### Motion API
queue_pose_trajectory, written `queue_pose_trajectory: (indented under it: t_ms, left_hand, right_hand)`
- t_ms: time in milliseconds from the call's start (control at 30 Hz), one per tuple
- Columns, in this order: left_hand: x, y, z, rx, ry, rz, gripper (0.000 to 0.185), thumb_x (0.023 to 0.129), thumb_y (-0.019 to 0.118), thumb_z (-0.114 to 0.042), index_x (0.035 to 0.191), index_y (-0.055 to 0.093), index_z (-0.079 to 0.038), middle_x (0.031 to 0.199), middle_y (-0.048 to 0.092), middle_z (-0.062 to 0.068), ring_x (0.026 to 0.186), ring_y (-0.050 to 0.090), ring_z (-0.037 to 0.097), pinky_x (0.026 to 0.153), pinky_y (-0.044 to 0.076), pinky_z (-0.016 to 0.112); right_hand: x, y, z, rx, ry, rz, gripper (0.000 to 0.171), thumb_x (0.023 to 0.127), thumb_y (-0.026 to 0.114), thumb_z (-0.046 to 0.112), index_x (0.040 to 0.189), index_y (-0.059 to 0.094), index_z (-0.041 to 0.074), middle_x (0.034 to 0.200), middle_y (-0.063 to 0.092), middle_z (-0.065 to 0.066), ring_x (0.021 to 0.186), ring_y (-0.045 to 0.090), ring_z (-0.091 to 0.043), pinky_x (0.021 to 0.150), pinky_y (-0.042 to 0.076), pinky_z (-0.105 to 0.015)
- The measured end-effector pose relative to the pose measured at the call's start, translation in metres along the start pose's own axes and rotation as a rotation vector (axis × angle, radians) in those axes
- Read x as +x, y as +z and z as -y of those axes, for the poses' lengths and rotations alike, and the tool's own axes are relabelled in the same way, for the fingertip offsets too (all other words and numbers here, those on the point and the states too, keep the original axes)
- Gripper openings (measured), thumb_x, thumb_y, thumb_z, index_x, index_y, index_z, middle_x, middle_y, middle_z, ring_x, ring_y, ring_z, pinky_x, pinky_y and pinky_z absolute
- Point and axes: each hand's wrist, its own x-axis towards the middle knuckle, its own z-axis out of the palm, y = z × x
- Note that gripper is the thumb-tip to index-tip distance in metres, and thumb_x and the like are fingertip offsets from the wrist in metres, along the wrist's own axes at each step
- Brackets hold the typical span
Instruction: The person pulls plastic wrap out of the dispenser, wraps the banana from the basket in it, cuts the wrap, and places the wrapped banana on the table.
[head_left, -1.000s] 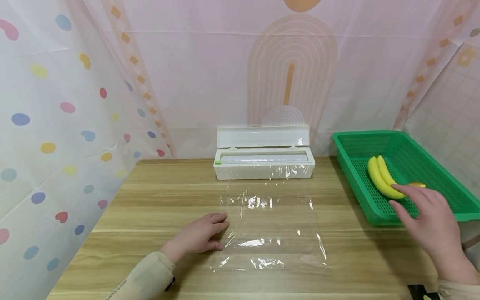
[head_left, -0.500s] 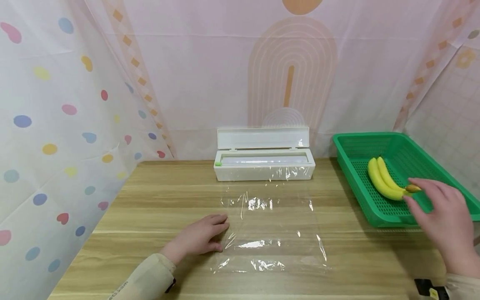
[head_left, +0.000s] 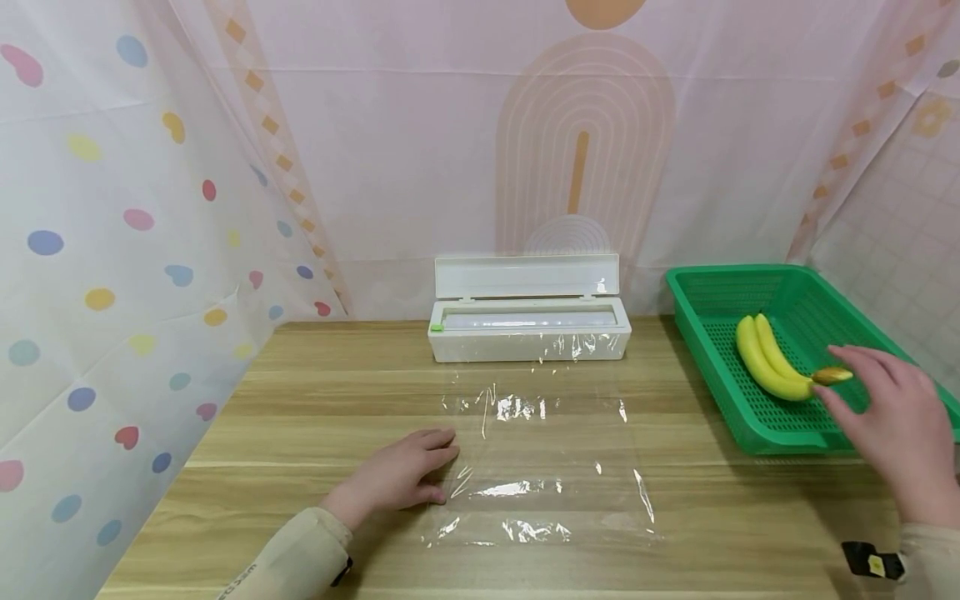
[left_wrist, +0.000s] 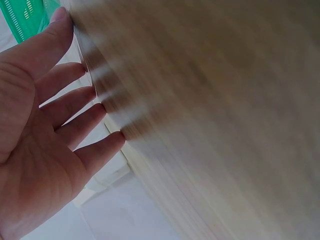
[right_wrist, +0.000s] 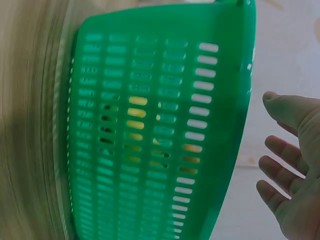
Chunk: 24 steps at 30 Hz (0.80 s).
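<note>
My left hand (head_left: 397, 475) rests its fingertips at the left edge of a clear sheet of plastic wrap (head_left: 540, 467) spread on the table. In the left wrist view, the fingers of that hand (left_wrist: 35, 155) are spread with nothing between them. The wrap runs out of a white dispenser box (head_left: 528, 343) with its lid up. My right hand (head_left: 892, 417) hovers over the near side of a green basket (head_left: 697, 367), thumb and fingers apart. Close to its fingertips is a yellow-brown pointed tip (head_left: 832, 376), beside yellow bananas (head_left: 772, 375) in the basket.
A green slider (head_left: 437, 327) sits at the left end of the dispenser's front. Behind the wooden table (head_left: 300, 383) hangs a pink patterned curtain (head_left: 390, 167), with a dotted one (head_left: 112, 350) at the left. The basket's slotted side (right_wrist: 150, 120) faces the right wrist camera.
My right hand has shifted right from over the bananas, and the yellow-brown tip shows more fully. My left hand stays where it was on the wrap's edge.
</note>
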Motion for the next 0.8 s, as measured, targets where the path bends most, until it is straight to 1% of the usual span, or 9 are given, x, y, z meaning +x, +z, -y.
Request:
queue_pose_trajectory:
  t_ms: [67,200,300,433,667,800]
  left_hand:
    - [0.000,0.001,0.000,0.003,0.002,-0.003,0.065,0.082,0.079,-0.033,0.131,0.059,0.006,0.139,0.051,0.027,0.127,0.049,0.041,0.106,0.041,0.049]
    - [0.000,0.003,0.001,0.008,0.004,-0.006,0.066,0.081,0.080,-0.033,0.131,0.059,0.006,0.139,0.052,0.027,0.127,0.050,0.041,0.106,0.041,0.049]
    - [0.000,0.003,0.001,0.011,0.005,-0.009,0.066,0.081,0.080,-0.032,0.131,0.059,0.006,0.138,0.052,0.027,0.127,0.050,0.042,0.105,0.042,0.049]
    - [0.000,0.002,0.000,0.006,-0.005,-0.002,0.067,0.081,0.080,-0.033,0.132,0.059,0.006,0.139,0.051,0.027,0.127,0.049,0.042,0.106,0.042,0.049]
    - [0.000,0.003,0.000,0.006,-0.013,0.006,0.067,0.081,0.080,-0.033,0.132,0.059,0.005,0.140,0.051,0.026,0.128,0.049,0.041,0.106,0.041,0.049]
    - [0.000,0.002,-0.001,0.001,-0.015,0.007,0.066,0.081,0.080,-0.032,0.132,0.059,0.005,0.140,0.050,0.026,0.128,0.049,0.041,0.106,0.041,0.049]
  right_hand:
    - [0.002,0.000,-0.003,-0.014,0.003,0.013,0.058,0.068,0.082,-0.010,0.121,0.059,-0.008,0.116,0.056,-0.036,0.104,0.049,-0.055,0.095,0.034,-0.069]
    - [0.003,0.002,-0.009,-0.025,0.018,0.033,0.059,0.067,0.082,-0.009,0.121,0.058,-0.007,0.116,0.056,-0.037,0.103,0.049,-0.056,0.093,0.035,-0.070]
    - [0.005,0.002,-0.013,-0.041,0.041,0.077,0.058,0.070,0.082,-0.006,0.122,0.057,-0.007,0.116,0.056,-0.037,0.104,0.048,-0.057,0.093,0.035,-0.070]
    - [0.007,0.004,-0.016,-0.067,0.076,0.160,0.056,0.074,0.081,-0.001,0.123,0.055,-0.007,0.118,0.055,-0.038,0.105,0.047,-0.057,0.092,0.035,-0.071]
    - [0.009,0.009,-0.022,-0.102,0.121,0.258,0.055,0.077,0.081,0.005,0.124,0.055,-0.007,0.121,0.054,-0.039,0.105,0.046,-0.058,0.089,0.037,-0.072]
    - [0.011,0.012,-0.025,-0.086,0.154,0.300,0.055,0.079,0.079,0.005,0.125,0.053,-0.009,0.123,0.051,-0.040,0.108,0.042,-0.060,0.093,0.033,-0.073]
